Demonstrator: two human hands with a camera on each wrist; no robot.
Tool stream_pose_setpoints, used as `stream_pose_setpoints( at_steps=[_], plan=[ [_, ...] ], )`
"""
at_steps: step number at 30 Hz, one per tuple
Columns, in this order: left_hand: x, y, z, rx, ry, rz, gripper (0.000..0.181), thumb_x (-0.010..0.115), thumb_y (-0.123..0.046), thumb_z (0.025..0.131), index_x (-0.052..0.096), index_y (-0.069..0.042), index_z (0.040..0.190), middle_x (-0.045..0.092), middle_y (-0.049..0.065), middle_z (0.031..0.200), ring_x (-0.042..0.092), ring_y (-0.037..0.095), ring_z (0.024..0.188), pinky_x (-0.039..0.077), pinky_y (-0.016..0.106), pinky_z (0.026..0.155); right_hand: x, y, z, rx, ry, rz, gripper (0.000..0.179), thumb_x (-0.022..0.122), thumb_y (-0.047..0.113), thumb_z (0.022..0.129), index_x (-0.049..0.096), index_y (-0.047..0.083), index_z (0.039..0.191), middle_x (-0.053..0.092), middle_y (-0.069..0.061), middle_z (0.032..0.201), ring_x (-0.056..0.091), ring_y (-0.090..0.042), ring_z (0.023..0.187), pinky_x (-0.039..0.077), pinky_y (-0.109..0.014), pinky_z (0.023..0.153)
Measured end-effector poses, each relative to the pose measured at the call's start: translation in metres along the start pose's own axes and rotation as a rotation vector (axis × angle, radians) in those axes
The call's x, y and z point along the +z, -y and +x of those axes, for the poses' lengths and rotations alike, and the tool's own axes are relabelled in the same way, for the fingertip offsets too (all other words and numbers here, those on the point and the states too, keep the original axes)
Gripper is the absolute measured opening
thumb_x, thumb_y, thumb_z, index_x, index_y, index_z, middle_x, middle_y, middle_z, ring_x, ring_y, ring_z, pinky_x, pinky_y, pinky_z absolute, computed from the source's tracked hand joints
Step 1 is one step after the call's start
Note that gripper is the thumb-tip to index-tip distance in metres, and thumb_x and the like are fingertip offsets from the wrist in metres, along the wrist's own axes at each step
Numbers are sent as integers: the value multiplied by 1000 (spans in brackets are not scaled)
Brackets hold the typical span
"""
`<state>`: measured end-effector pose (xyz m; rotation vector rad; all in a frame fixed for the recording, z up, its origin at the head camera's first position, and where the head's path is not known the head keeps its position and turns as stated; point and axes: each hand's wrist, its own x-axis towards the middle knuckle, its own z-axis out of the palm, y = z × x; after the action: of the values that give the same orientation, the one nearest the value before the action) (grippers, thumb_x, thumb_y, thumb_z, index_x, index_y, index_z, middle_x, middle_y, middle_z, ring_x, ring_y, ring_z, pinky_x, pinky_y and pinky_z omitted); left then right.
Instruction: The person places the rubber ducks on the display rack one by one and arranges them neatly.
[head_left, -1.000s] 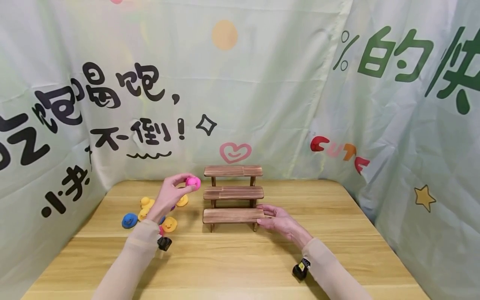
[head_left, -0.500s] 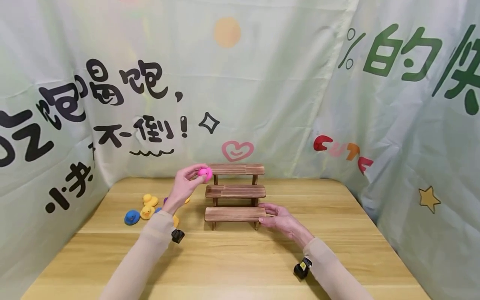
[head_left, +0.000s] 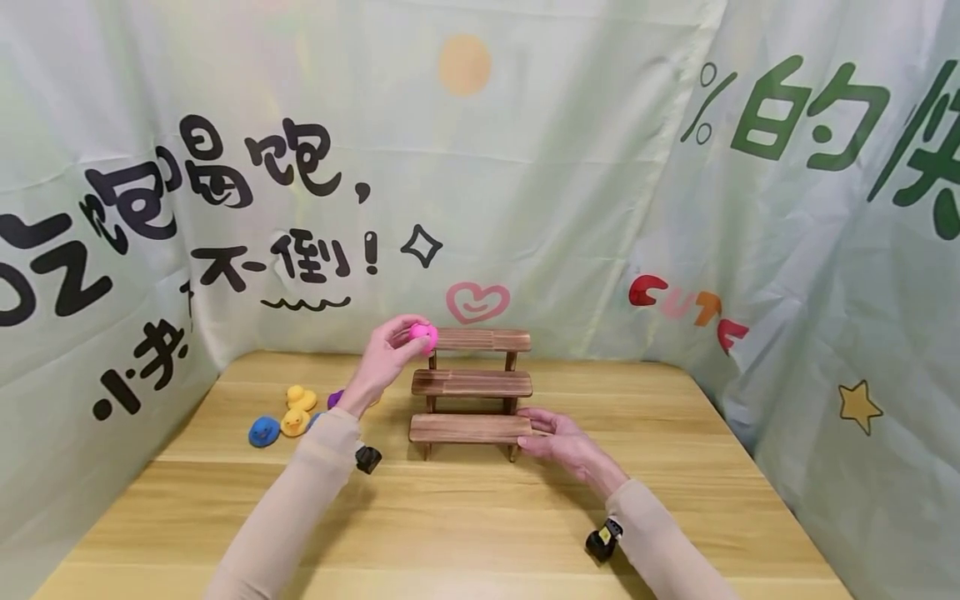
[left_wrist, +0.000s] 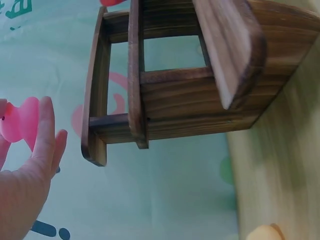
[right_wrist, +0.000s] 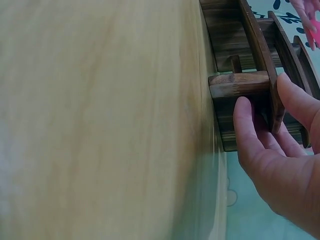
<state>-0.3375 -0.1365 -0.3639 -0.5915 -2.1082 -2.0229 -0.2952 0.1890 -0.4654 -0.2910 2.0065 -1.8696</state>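
Note:
A pink rubber duck (head_left: 423, 336) is pinched between the thumb and fingers of my left hand (head_left: 386, 358), at the left end of the top board of a three-step wooden stand (head_left: 471, 428). In the left wrist view the duck (left_wrist: 24, 122) is held apart from the stand's (left_wrist: 182, 105) boards. My right hand (head_left: 567, 446) grips the right end of the lowest board. From the right wrist, the thumb of that hand (right_wrist: 285, 170) shows on one face of the board, with fingers curled under it.
Left of the stand lie two yellow ducks (head_left: 297, 410), a blue duck (head_left: 264, 432) and a purple one (head_left: 335, 399). My left forearm partly hides others there. A printed cloth (head_left: 555, 208) hangs behind the wooden table (head_left: 480, 525).
My left hand has carried the pink duck rightward and up, from beside the stand to its top board's left end. The right hand stays on the lowest board.

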Motion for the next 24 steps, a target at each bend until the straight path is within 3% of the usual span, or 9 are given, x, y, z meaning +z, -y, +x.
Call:
stream_pose_setpoints(
  at_steps=[6,12,17,24],
  plan=[
    [5,-1,4,-12,22,33,33,65,-13,94,61,-4,125,62,16,128,64,16,108,55,30,90,3,1,0,8,-6,-4,65,68,5,91,37,0,148,29,-31,152,60,-21,114,53,-34,96],
    [12,1,9,-8,69,30,32,68,-14,93,64,-2,122,66,17,119,65,17,103,56,29,87,3,1,0,7,1,-8,64,67,3,91,37,-2,147,29,-32,152,60,-20,112,53,-34,96],
    [17,2,13,-21,94,64,31,74,-16,88,67,-12,118,68,11,116,65,17,103,55,26,84,2,2,0,4,8,-7,62,66,2,91,37,-2,147,29,-32,151,60,-18,110,53,-33,95],
    [24,3,19,-27,121,98,36,74,-18,89,66,-16,123,68,11,119,64,20,108,54,28,85,1,0,1,8,-7,-8,63,67,3,91,38,-1,147,32,-29,150,58,-19,112,53,-33,95]
  ],
)
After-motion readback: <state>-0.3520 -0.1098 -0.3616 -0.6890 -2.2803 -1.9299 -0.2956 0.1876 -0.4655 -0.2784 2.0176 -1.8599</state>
